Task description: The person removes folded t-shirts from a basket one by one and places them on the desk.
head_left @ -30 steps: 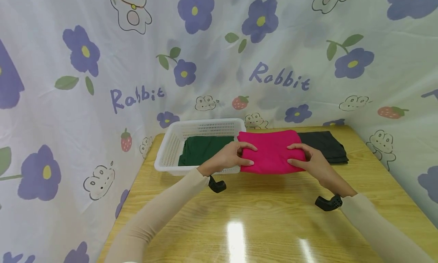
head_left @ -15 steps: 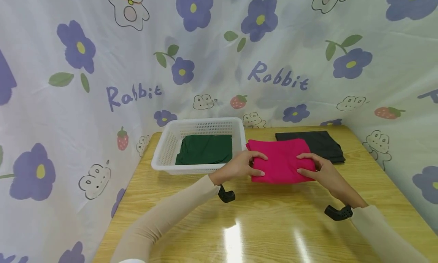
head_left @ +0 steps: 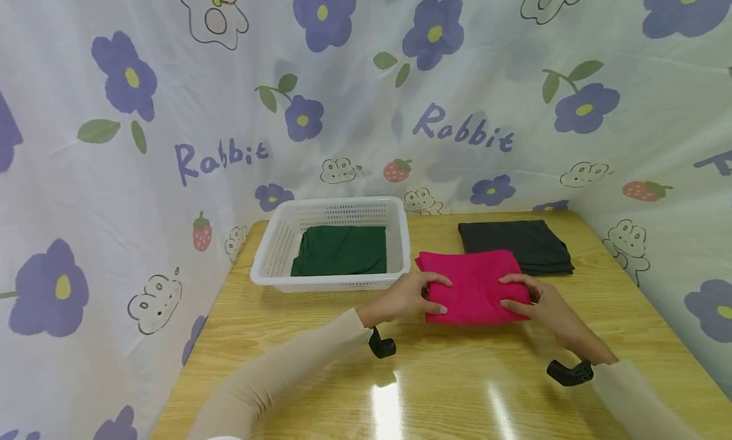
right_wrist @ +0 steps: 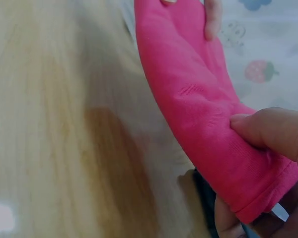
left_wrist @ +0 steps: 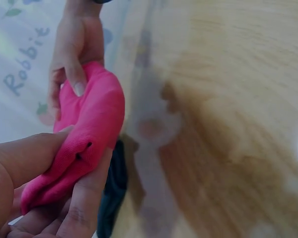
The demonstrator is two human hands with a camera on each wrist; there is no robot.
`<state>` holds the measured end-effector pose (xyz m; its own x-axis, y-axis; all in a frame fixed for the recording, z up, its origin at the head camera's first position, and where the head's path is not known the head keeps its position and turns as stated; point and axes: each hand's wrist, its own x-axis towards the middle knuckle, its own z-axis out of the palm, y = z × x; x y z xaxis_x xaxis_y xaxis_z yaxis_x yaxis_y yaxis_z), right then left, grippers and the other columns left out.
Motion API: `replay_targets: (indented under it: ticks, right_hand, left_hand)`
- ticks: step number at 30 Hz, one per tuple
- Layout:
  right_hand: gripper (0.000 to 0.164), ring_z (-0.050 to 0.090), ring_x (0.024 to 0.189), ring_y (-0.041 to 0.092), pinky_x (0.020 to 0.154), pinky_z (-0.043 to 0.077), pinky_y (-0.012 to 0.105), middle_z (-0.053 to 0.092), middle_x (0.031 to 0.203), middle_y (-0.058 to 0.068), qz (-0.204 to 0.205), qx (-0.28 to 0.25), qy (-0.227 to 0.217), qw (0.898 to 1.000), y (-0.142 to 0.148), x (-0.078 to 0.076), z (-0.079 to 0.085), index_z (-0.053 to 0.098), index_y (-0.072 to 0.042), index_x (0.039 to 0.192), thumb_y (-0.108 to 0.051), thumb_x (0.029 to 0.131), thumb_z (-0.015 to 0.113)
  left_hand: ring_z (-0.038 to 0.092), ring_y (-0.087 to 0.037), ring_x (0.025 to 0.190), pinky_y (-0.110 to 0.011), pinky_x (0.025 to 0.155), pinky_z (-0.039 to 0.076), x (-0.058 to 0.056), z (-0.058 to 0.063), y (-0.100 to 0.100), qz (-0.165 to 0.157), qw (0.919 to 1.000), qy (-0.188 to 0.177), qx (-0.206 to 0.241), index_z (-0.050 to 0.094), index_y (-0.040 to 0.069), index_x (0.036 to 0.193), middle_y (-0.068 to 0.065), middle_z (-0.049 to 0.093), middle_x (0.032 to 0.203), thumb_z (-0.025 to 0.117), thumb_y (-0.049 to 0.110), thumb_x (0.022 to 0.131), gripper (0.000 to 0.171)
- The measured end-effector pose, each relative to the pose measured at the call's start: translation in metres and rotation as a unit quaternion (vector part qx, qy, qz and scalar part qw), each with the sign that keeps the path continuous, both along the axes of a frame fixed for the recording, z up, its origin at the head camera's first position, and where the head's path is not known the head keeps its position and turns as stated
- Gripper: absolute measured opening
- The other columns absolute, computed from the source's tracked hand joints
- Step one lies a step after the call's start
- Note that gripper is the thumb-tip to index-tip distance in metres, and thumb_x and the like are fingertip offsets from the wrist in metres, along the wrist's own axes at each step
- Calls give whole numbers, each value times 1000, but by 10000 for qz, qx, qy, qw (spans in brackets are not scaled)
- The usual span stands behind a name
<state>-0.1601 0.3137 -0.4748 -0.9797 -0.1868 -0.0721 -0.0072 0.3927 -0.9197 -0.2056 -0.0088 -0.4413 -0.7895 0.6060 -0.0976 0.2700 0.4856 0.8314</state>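
The folded pink cloth was held above the table, to the right of the white basket and nearer the person than it. Its long axis was carried from hand to hand, roughly parallel to the basket's front rim. The end nearer the basket was pinched by the left hand; the end farther from the basket was pinched by the right hand, thumb on top.
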Motion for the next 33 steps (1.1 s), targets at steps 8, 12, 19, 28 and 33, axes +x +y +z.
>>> replay_targets:
  ticks: [8,12,19,28,33]
  right_hand:
    - [56,60,92,21,70,55,32,58,118,19,102,48,-144,9998,3,6,-8,56,-11,141,-27,93,79]
    - [57,60,86,21,66,55,34,60,108,16,51,121,-359,9993,4,9,-14,57,-14,141,-30,92,81]
    - [57,52,70,19,56,49,32,52,89,10,60,86,-511,9986,4,14,-25,57,-11,141,-26,92,81]
    - [56,52,103,24,74,48,27,51,136,19,142,385,-353,9985,1,15,-30,59,-11,140,-29,91,81]
    - [58,53,96,23,71,46,29,57,120,16,142,504,-500,9974,2,14,-29,58,-10,140,-30,91,81]
  left_hand:
    - [59,-7,80,-22,69,50,5,-18,1,-105,9986,343,-384,71,23,128,6,64,84,89,25,83,49]
    - [56,-7,79,-22,67,48,8,-23,2,-198,9985,261,-438,71,22,128,5,61,86,89,24,83,49]
    - [49,-7,75,-22,62,43,13,-29,1,-294,9979,305,-488,72,20,128,2,55,80,90,21,82,49]
    - [47,-6,76,-21,60,41,11,-41,-2,-379,9970,342,-577,72,21,129,1,58,84,90,24,83,50]
    - [47,-7,75,-21,59,41,10,-42,-2,-397,9973,221,-569,72,20,129,1,57,84,90,22,83,50]
